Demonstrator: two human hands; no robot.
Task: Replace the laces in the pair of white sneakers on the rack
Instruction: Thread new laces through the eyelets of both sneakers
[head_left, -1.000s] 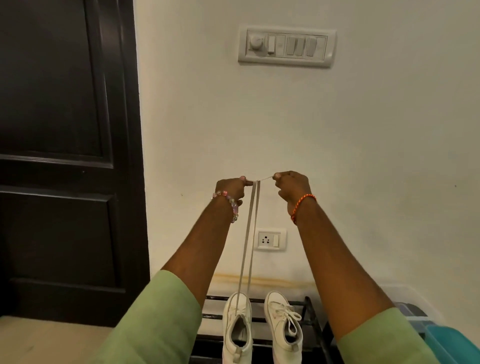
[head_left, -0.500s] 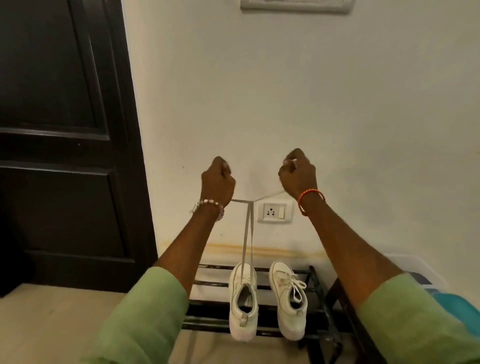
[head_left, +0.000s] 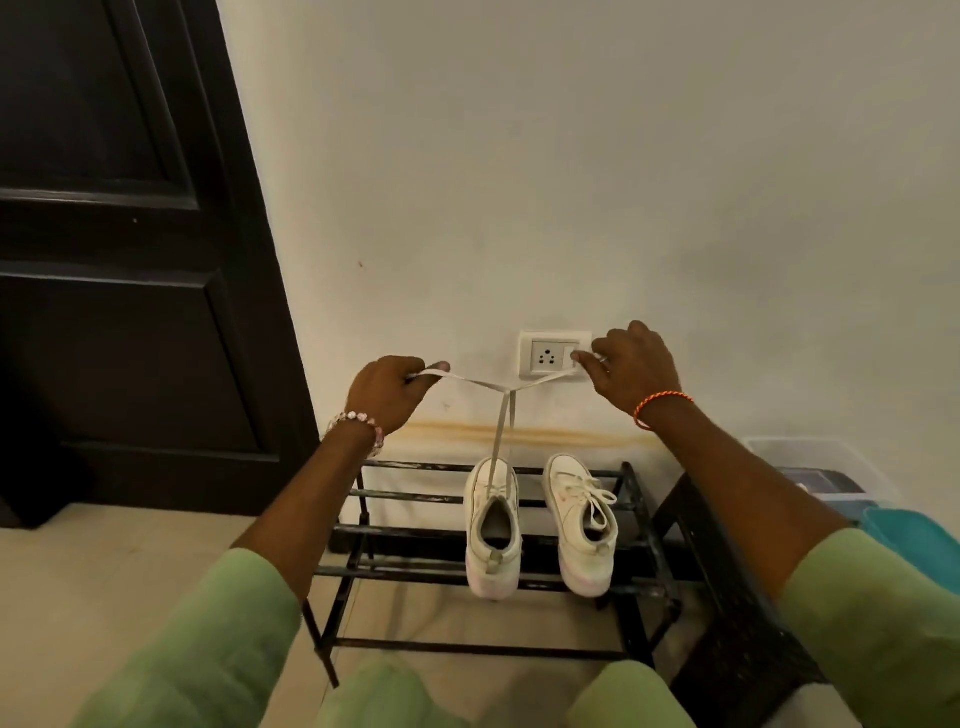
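Hands grip the two ends of one lace (head_left: 501, 415): the left hand (head_left: 387, 392) pinches its end between thumb and fingers, and the right hand (head_left: 631, 364) pinches the other end near the wall socket (head_left: 550, 356). Both strands meet midway between them and drop almost straight down into the left sneaker (head_left: 492, 535), which stands toe to the wall on the rack (head_left: 415, 535). That sneaker lies below and between the hands, slightly nearer the left. The right sneaker (head_left: 579, 525), just beside it, is laced. Pulling likely evens the ends.
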